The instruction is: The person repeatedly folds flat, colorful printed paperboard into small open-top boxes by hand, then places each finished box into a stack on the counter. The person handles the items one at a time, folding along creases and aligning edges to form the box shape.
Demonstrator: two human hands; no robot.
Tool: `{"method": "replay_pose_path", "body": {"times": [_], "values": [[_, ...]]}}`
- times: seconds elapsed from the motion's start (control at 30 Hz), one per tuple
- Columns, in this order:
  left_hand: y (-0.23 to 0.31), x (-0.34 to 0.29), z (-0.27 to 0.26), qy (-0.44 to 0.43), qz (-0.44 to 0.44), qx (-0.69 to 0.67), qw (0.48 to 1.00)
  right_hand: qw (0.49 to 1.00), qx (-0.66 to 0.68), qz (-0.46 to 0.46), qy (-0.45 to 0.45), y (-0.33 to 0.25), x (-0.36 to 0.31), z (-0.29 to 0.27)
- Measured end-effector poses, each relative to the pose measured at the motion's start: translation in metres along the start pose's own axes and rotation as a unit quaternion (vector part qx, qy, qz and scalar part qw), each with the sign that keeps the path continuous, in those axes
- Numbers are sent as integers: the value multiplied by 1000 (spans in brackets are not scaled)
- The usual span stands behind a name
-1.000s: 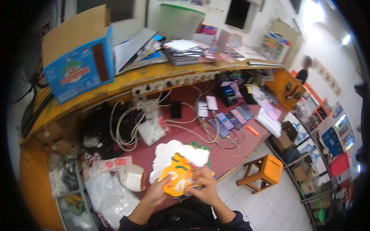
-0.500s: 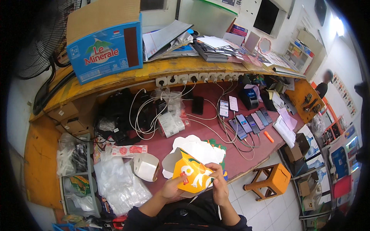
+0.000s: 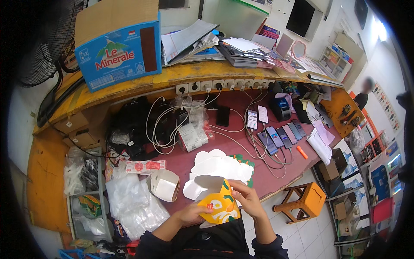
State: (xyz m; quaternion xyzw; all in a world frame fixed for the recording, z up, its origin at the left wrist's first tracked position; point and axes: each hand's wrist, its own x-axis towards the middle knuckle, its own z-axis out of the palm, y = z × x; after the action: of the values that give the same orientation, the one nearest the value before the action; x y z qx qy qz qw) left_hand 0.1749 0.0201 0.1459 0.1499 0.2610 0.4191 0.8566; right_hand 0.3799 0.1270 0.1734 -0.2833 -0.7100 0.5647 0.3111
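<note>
Head view: yellow carton (image 3: 221,208), printed with white and green shapes, held in both hands over the front edge of the bench (image 3: 271,172), partly folded, pale inside facing up. Left hand (image 3: 191,214) has its thumb on the printed face at the left side, other fingers mostly hidden behind, pinching the panel. Right hand (image 3: 246,197) pinches the upper right edge, thumb and fingers close together. Just beyond the carton, white card blanks (image 3: 221,165) lie flat near the front edge, a green printed border showing at their right. Left of these, white box (image 3: 163,185) lies near the front edge, beside clear plastic bags (image 3: 133,206) spread toward the left front corner. Farther back on the left half: black bag (image 3: 134,123), with looped white cables (image 3: 152,140) beside it. Socket strip (image 3: 226,85) runs along the far edge. Dark phone (image 3: 223,115) lies before it; row of phones (image 3: 282,136) sits on the right half, some with cables plugged in. Orange marker (image 3: 301,152) near the front edge, right of the phones. Orange stool (image 3: 305,202) stands on the tiled floor (image 3: 297,231) beyond the front edge.
</note>
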Motion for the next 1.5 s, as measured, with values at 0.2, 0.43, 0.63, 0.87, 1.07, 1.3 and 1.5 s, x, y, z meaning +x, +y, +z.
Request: {"method": "replay_pose_path", "body": {"times": [0.2,0.43,0.63,0.87,1.07,1.3,1.5], "values": [[6,3,-2,59,1,65,996,992,123,24,13,0,3,8],[8,7,-11,75,16,-18,997,904,-305,-298,-16,-24,-5,-4],[1,5,-7,36,-14,-48,998,881,-320,-329,-113,-32,-10,-19],[1,9,-8,75,72,-86,991,915,-299,-272,-3,-16,-19,6],[1,26,6,118,149,233,954,897,-376,-230,-41,12,-30,8],[-4,46,31,85,231,831,498,951,-244,-58,179,39,16,8],[8,-5,13,271,556,664,420,987,4,127,94,5,27,-1]]}}
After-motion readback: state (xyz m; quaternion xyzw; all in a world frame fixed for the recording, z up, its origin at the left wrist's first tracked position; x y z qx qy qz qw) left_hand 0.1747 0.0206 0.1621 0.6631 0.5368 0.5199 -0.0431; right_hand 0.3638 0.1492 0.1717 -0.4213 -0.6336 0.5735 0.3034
